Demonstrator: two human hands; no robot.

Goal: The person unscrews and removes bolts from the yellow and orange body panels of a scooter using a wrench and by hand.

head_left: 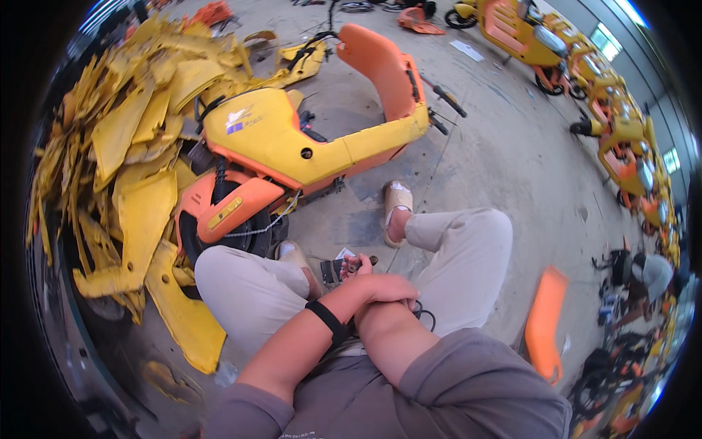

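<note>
My forearms cross over my lap, the left with its black wristband lying on top of the right. My left hand point(393, 288) rests near my right thigh with its fingers curled together; their tips are hidden. Beside them shows a thin black loop point(426, 317). Past the crossing, between my shins, my right hand point(354, 268) is closed around a dark tool-like object point(374, 260), kind unclear. A black block-shaped piece point(332, 271) adjoins that hand. In front of me a yellow and orange scooter point(267, 135) lies tilted on its side, its wheel point(248, 233) near my left foot.
Yellow body panels point(150, 212) are heaped at the left. An orange panel point(545, 322) lies on the concrete floor point(512, 146) at right. Rows of yellow scooters point(618, 146) line the right side. Another person in a grey cap point(653, 274) is at far right.
</note>
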